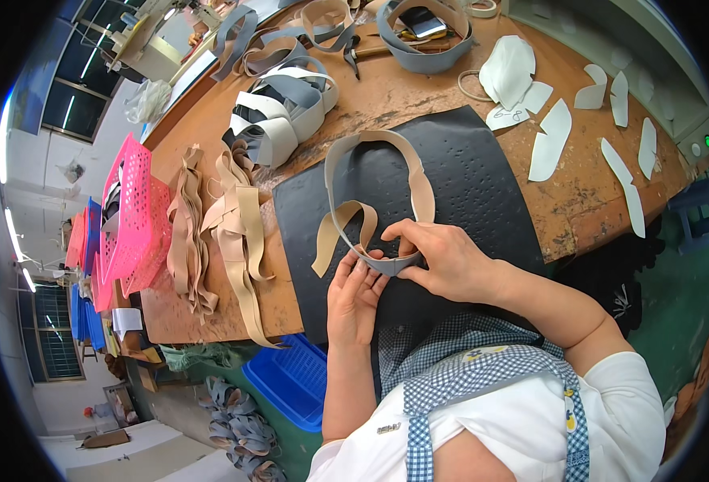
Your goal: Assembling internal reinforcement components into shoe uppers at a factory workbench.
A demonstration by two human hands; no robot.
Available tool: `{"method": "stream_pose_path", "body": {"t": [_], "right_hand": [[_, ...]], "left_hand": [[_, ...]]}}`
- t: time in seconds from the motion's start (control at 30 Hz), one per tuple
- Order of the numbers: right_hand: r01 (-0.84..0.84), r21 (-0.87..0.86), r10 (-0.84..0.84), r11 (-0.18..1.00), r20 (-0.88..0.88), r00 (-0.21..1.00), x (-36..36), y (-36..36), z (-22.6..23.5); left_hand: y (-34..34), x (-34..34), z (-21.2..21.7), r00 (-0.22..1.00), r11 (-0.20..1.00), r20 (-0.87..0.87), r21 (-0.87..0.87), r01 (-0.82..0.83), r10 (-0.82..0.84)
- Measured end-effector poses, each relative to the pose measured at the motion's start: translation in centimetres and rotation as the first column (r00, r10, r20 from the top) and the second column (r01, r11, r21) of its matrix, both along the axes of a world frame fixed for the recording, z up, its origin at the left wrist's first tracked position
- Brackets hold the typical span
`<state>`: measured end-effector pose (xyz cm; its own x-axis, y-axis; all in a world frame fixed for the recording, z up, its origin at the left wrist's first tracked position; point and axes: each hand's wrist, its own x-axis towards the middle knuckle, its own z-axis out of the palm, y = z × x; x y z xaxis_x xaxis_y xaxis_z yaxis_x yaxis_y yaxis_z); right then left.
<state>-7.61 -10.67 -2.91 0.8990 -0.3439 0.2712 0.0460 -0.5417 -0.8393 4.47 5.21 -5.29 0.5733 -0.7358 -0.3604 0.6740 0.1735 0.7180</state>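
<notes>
A long strip, beige on one face and grey on the other, stands up in a loop over the black pitted mat. Its tan tail curls out to the left. My left hand pinches the strip from below, where grey overlaps grey at the near side of the loop. On the other side of that spot, my right hand grips the same band between thumb and bent fingers. The fingers partly hide the overlap, so I cannot tell whether the layers are joined.
Left of the mat lie brown strips and tan strips. Rolled grey-and-white bands sit farther back. White cut pattern pieces spread across the right. A pink basket stands at the left edge; a blue basket is below the table.
</notes>
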Motion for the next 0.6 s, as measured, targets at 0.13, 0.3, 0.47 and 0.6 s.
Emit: {"method": "stream_pose_path", "body": {"t": [0.13,0.3,0.47,0.6], "right_hand": [[-0.001,0.003,0.000,1.000,0.006,1.000,0.05,0.08,-0.07],[0.004,-0.002,-0.004,1.000,0.015,1.000,0.00,0.04,-0.23],[0.002,-0.001,-0.002,1.000,0.009,1.000,0.04,0.03,-0.21],[0.000,0.000,0.000,1.000,0.004,1.000,0.09,-0.03,-0.24]], "left_hand": [[0.14,0.02,-0.14,1.000,1.000,-0.001,-0.007,-0.003,0.003],[0.03,-0.03,-0.11,1.000,1.000,-0.003,-0.003,-0.005,0.005],[0.09,-0.02,-0.13,1.000,1.000,-0.004,0.001,-0.009,0.009],[0.02,0.00,-0.13,1.000,1.000,0.004,0.003,-0.007,0.007]]}}
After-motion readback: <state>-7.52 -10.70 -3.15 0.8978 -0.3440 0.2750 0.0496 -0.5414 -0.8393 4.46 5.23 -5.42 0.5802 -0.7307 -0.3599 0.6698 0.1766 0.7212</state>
